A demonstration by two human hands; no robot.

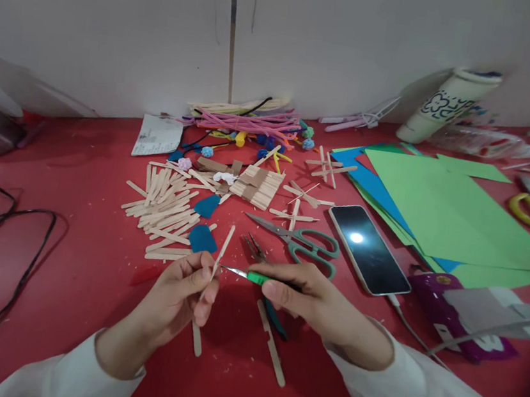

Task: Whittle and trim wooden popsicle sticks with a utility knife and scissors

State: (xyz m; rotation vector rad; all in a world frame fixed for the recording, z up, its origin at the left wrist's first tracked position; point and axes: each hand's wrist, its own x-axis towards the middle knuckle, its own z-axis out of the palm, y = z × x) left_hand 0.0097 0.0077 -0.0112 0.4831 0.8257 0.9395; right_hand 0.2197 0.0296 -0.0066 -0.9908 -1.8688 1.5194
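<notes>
My left hand (183,295) pinches a thin wooden craft stick (223,247) and holds it upright above the red table (66,277). My right hand (304,293) grips a green-handled craft knife (255,278), and the blade tip touches the stick near my left fingers. Two more sticks lie under my hands, one (271,344) below the right hand. Green-handled scissors (305,242) and small pliers (255,247) lie just beyond my hands.
A pile of loose sticks (162,208), a glued stick panel (257,186), stick crosses (329,166), pipe cleaners (250,122), blue foam pieces (202,239), a phone (369,250), green and blue paper sheets (447,208), a tilted cup (445,105), black cables (20,259) at left.
</notes>
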